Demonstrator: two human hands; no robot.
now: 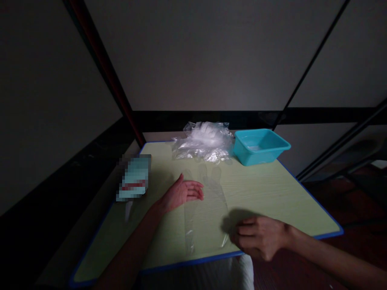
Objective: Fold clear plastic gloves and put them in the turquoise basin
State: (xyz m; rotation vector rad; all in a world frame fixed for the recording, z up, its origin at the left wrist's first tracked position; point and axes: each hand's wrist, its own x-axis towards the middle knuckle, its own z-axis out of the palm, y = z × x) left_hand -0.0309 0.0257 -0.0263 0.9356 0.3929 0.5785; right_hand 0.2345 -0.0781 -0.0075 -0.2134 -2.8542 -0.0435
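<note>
A thin clear plastic glove (208, 209) lies flat on the pale yellow-green table, its fingers toward the back and its cuff near the front edge. My left hand (184, 191) is over the glove's left side, palm turned inward, its fingers stretched out and holding nothing. To the right of the cuff, my right hand (256, 237) is curled above the table's front edge. Its fingertips are hidden, so what it holds, if anything, does not show.
A crumpled heap of clear plastic (207, 141) sits at the back of the table (272, 201). Beside it on the right stands a turquoise basin (260, 151). A blurred, pixelated light green object (134, 179) lies at the left edge.
</note>
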